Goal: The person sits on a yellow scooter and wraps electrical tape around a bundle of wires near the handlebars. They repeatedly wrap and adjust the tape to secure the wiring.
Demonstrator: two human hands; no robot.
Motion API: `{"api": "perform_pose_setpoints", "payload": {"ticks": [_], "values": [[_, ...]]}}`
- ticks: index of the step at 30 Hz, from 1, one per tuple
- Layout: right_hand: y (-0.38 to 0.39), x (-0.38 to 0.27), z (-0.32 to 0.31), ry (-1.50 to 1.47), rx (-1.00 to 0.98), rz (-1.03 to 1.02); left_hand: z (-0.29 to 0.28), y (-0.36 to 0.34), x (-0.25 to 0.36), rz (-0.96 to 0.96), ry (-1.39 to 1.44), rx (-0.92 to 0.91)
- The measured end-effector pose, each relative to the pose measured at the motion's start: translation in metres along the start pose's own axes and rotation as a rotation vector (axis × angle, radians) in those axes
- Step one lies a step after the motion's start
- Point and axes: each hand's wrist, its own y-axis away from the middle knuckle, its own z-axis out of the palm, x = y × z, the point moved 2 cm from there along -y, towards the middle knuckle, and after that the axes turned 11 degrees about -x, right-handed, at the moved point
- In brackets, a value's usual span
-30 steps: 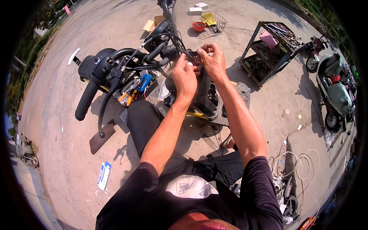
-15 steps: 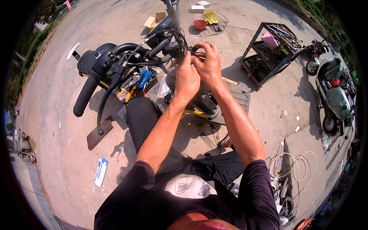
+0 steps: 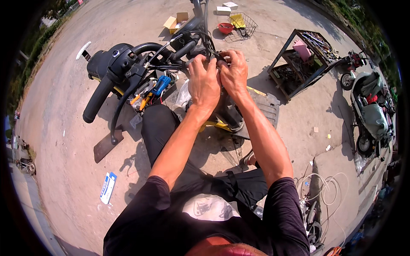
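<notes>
Both my hands are close together at the front column of a partly dismantled scooter, where several black cables [image 3: 208, 42] run down from the handlebar [image 3: 143, 50]. My left hand [image 3: 205, 85] has its fingers bent over the column top; whatever they grip is hidden beneath them. Beside it, my right hand [image 3: 234, 74] pinches a black cable between thumb and fingers. To the left stick out the black handlebar grip [image 3: 97, 100] and the brake lever [image 3: 116, 119]. A blue-and-orange tool [image 3: 160, 85] rests among other tools left of my left forearm.
A metal tool cart [image 3: 294, 64] stands at the right, past my right hand. Farther off are a wire basket [image 3: 250, 32], a red bowl [image 3: 225, 28] and an open cardboard box [image 3: 177, 23]. Another scooter [image 3: 369, 106] is parked far right. Loose pale cable [image 3: 326, 187] lies coiled at lower right.
My left hand has rolled over, its fingers now spread farther left across the column top instead of pointing up beside the right hand. The right hand stays near the cables, slightly lower.
</notes>
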Motion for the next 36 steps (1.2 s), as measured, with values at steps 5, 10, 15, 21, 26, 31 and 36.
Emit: {"api": "perform_pose_setpoints", "payload": {"ticks": [5, 10, 15, 21, 26, 31, 36], "values": [[0.001, -0.01, -0.001, 0.132, 0.022, -0.016, 0.021, -0.004, -0.009, 0.044, -0.113, 0.062], [0.002, -0.018, -0.007, 0.134, -0.039, 0.093, 0.022, -0.009, -0.006, -0.03, -0.052, 0.039], [0.001, -0.017, -0.007, 0.117, -0.07, 0.104, 0.02, -0.012, -0.007, -0.057, -0.063, 0.015], [-0.003, -0.009, -0.011, 0.109, -0.125, 0.052, 0.014, -0.019, -0.004, -0.088, 0.108, 0.0], [-0.004, 0.01, -0.016, -0.021, -0.204, -0.049, 0.014, -0.021, -0.007, -0.046, 0.199, -0.019], [-0.003, 0.022, -0.015, -0.082, -0.234, -0.113, 0.013, -0.022, -0.011, -0.004, 0.157, -0.041], [-0.006, 0.001, -0.025, -0.055, -0.284, -0.142, 0.008, -0.022, -0.013, 0.033, 0.083, -0.057]]}}
